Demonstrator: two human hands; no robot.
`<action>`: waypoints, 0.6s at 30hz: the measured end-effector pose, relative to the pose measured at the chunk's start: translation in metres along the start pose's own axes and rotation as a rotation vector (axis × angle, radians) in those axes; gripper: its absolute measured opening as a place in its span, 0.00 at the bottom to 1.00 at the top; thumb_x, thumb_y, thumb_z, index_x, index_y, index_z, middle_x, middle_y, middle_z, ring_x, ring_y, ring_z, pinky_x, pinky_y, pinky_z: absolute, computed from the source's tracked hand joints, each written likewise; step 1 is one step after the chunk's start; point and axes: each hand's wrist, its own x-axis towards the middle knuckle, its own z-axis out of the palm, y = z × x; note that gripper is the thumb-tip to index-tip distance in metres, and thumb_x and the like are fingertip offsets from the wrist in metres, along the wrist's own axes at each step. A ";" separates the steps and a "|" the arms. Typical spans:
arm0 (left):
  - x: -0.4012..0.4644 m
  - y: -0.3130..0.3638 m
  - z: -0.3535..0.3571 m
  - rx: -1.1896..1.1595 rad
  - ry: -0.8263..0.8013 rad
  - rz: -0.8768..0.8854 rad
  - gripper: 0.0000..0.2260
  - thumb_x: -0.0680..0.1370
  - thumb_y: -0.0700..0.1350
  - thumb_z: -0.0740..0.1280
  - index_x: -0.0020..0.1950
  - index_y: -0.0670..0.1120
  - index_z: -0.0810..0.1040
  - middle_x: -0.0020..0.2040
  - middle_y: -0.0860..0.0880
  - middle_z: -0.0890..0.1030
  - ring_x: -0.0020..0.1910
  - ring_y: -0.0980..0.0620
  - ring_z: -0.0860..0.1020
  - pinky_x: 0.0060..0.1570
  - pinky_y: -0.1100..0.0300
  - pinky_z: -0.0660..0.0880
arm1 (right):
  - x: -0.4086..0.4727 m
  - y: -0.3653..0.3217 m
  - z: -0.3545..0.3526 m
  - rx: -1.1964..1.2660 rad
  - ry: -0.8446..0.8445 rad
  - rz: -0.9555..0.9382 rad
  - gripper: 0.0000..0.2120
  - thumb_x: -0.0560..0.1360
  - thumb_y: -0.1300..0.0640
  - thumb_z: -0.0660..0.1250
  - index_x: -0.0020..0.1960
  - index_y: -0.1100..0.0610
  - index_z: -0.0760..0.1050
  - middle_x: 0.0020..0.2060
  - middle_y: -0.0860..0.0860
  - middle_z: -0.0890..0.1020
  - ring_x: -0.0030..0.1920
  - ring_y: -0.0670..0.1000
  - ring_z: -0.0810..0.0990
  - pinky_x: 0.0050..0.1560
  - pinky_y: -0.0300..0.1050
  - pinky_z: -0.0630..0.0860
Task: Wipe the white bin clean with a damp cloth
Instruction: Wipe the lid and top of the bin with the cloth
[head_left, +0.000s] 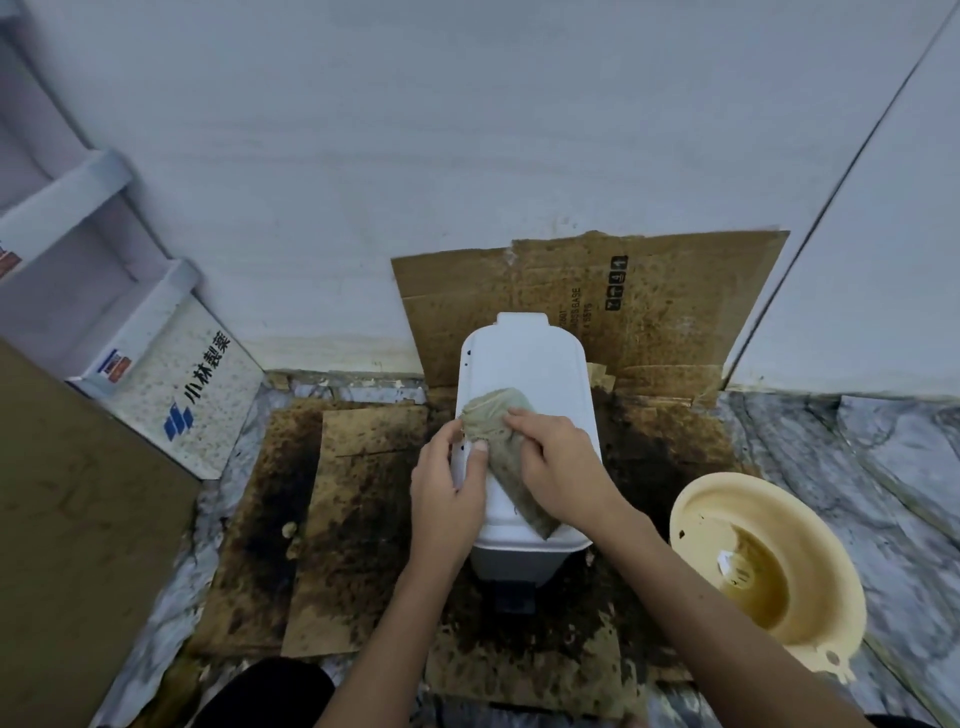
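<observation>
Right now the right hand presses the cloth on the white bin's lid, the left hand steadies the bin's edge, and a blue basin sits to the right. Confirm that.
One thing is wrong: the basin is cream-yellow, not blue, as the head view shows. The right hand does press the cloth on the white bin; the left hand steadies its edge.

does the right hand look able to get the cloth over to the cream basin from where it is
Probably yes: the right hand presses the grey-green damp cloth on the white plastic bin, and the round cream plastic basin sits open on that same side, nothing between.
</observation>
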 end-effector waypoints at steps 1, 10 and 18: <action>0.005 0.001 0.002 0.010 -0.001 -0.006 0.22 0.81 0.59 0.64 0.73 0.53 0.71 0.67 0.55 0.75 0.67 0.53 0.73 0.67 0.47 0.73 | 0.000 0.000 -0.003 0.024 -0.001 0.016 0.18 0.81 0.63 0.57 0.68 0.58 0.75 0.66 0.52 0.78 0.68 0.53 0.73 0.68 0.39 0.64; 0.028 0.017 0.003 0.167 0.014 0.048 0.17 0.75 0.58 0.67 0.64 0.59 0.74 0.55 0.56 0.78 0.59 0.50 0.75 0.61 0.43 0.75 | -0.023 0.031 0.006 -0.351 0.075 -0.122 0.25 0.79 0.43 0.53 0.74 0.50 0.67 0.72 0.45 0.70 0.72 0.47 0.67 0.68 0.47 0.63; 0.045 0.028 -0.011 0.140 0.066 0.117 0.14 0.79 0.42 0.71 0.63 0.52 0.77 0.44 0.55 0.80 0.45 0.61 0.78 0.47 0.61 0.78 | -0.027 0.047 -0.008 -0.346 0.065 -0.107 0.30 0.77 0.36 0.50 0.71 0.50 0.71 0.72 0.45 0.71 0.73 0.47 0.65 0.70 0.48 0.61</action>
